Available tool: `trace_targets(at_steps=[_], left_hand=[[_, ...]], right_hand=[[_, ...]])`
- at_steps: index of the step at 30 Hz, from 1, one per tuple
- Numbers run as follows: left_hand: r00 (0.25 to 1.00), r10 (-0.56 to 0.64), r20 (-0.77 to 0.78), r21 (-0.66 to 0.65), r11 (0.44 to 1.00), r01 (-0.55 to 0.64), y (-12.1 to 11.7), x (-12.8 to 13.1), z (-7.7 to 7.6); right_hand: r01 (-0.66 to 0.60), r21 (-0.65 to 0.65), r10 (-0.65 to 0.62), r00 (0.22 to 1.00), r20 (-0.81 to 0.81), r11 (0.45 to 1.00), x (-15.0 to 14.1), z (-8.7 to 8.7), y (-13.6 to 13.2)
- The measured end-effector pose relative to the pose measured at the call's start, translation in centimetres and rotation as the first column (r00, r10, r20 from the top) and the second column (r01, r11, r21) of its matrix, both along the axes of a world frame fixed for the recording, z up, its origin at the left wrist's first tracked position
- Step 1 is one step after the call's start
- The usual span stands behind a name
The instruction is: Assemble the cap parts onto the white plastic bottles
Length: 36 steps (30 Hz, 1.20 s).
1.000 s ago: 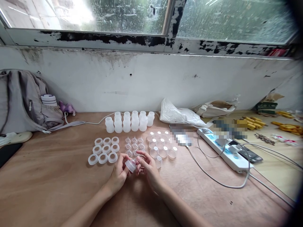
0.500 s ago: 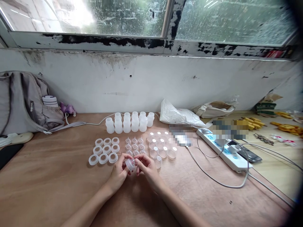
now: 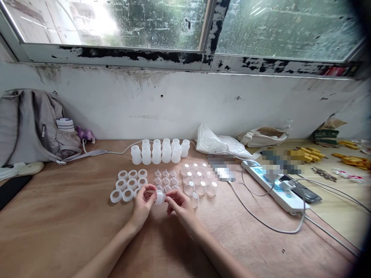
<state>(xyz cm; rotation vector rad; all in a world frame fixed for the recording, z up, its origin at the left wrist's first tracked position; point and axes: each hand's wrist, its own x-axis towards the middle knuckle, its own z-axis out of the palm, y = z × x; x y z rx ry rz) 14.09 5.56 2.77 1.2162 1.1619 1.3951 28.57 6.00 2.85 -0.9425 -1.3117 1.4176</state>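
Note:
My left hand (image 3: pixel 142 204) and my right hand (image 3: pixel 180 204) meet over the wooden table (image 3: pixel 72 224), both pinching one small translucent plastic ring cap (image 3: pixel 159 196) between their fingertips. Just beyond the hands lie rows of white screw rings (image 3: pixel 129 183), small clear nipples (image 3: pixel 165 178) and clear dome caps (image 3: pixel 198 180). One dome cap (image 3: pixel 194 199) lies on its side next to my right hand. Several white plastic bottles (image 3: pixel 159 151) stand upright in a row behind these parts.
A grey backpack (image 3: pixel 31 127) leans on the wall at the left. A white plastic bag (image 3: pixel 217 143), a power strip (image 3: pixel 274 186) with trailing cables (image 3: pixel 269 227), a phone (image 3: pixel 304 192) and yellow items (image 3: pixel 305 152) occupy the right side.
Both hands have lifted slightly away from me and turned the ring cap between the fingertips. The view has tilted down a little.

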Motion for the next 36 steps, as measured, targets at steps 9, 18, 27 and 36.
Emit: trace_targets(at_steps=[9,18,27,36], left_hand=[[0.995,-0.088,0.038,-0.026,0.996,0.089,-0.2,-0.2,0.6],[0.996,-0.027,0.089,-0.058,0.998,0.033,0.0,-0.3,1.0],[0.984,-0.003,0.181,-0.052,0.999,0.013,-0.1,-0.1,0.8],[0.901,0.023,0.433,-0.114,0.993,0.029,-0.1,-0.4,0.9]], right_hand=[[0.034,0.079,-0.046,0.986,0.157,0.996,0.0,0.4,-0.3],[0.211,0.438,-0.379,0.859,0.343,0.874,3.6,4.8,7.9],[0.191,0.509,-0.537,0.436,0.722,0.839,6.4,4.9,21.0],[0.246,0.601,-0.646,0.378,0.663,0.760,7.1,5.9,20.4]])
